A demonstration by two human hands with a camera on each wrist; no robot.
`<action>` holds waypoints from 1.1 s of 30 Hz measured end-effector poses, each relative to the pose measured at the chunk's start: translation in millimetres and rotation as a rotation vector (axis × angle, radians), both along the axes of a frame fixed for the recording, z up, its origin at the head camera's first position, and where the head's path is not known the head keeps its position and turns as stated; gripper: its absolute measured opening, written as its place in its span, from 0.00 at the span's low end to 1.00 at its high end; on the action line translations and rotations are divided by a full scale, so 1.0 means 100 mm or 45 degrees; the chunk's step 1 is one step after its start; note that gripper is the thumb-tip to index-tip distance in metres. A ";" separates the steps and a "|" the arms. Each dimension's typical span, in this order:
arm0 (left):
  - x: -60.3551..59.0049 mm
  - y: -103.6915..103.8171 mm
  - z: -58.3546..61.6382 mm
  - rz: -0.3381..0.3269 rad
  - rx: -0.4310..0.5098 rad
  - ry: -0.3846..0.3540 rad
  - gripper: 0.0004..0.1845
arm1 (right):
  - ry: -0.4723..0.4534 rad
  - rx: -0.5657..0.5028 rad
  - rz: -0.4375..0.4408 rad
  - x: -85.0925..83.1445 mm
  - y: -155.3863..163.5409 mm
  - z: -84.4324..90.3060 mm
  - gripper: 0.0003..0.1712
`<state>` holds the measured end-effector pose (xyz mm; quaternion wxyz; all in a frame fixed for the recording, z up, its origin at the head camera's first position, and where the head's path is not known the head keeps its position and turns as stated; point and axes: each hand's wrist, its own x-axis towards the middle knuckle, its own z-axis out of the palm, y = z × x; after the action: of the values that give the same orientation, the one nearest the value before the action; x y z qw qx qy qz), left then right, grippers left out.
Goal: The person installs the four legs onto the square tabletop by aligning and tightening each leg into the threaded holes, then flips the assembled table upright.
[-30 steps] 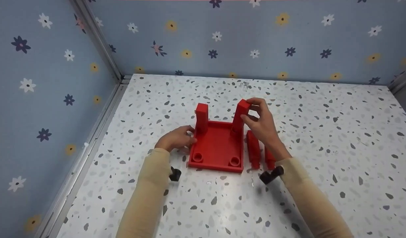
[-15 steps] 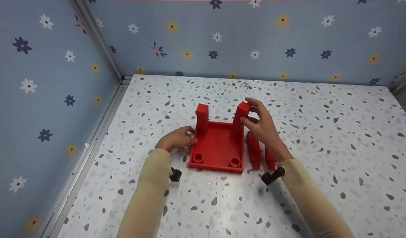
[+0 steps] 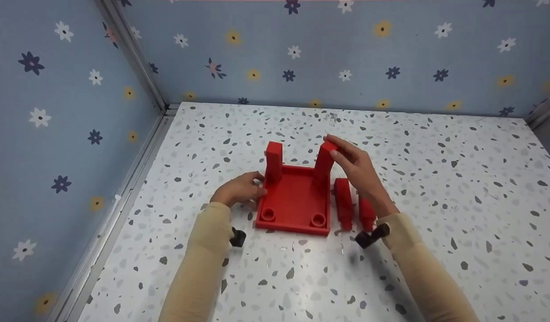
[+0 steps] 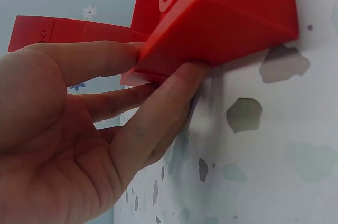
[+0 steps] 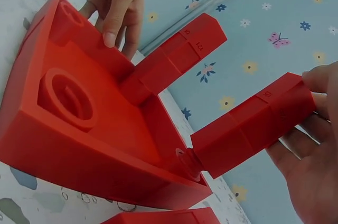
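Clock: centred on the tray in the head view, with 12 farthest from the person.
Red tray point(image 3: 297, 199): lying hollow side up on the speckled worktop point(image 3: 436, 179).
Left hand point(image 3: 240, 188): at 9 o'clock, pinching the tray's side wall, with thumb over the rim and fingers outside.
Right hand point(image 3: 359, 170): at 2 o'clock, holding the top of the 1 o'clock leg point(image 3: 324, 161) between thumb and fingers.
1 o'clock leg: upright at the tray's corner, with narrow neck meeting the socket there; hard to tell how deeply seated.
11 o'clock leg point(image 3: 274, 161): upright in its corner, stamped with small marks, near the left hand.
Round sockets: ringed holes in the corners at 7 o'clock point(image 3: 268, 214) and 5 o'clock point(image 3: 318, 220).
Inner loose leg point(image 3: 344, 203): lying beside the tray at 3 o'clock, with narrow end toward 6.
Outer loose leg point(image 3: 367, 217): farther out toward 4 o'clock, partly hidden by the right forearm.
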<state>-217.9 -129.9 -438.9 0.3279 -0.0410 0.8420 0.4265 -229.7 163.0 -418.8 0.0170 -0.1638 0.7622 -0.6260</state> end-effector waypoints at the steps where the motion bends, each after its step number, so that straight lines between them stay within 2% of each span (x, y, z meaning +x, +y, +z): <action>1: 0.00 0.00 0.00 0.001 0.003 -0.002 0.25 | 0.000 -0.005 0.000 -0.01 0.01 -0.01 0.25; 7: 0.00 0.00 -0.01 -0.003 -0.008 0.004 0.25 | -0.033 -0.049 -0.025 0.00 0.02 0.01 0.26; 16: -0.02 0.00 -0.05 -0.048 -0.019 0.045 0.22 | -0.022 0.052 -0.179 0.19 -0.14 0.28 0.26; 22: -0.03 0.00 -0.04 -0.038 -0.058 0.033 0.23 | 0.043 0.074 -0.246 0.21 -0.20 0.28 0.23; 33: -0.02 0.01 -0.02 -0.037 -0.050 0.030 0.23 | 0.098 0.172 -0.310 0.22 -0.27 0.29 0.22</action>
<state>-219.5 -129.3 -441.4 0.3233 -0.0300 0.8544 0.4056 -207.4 136.5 -389.6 -0.0774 -0.0927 0.8168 -0.5641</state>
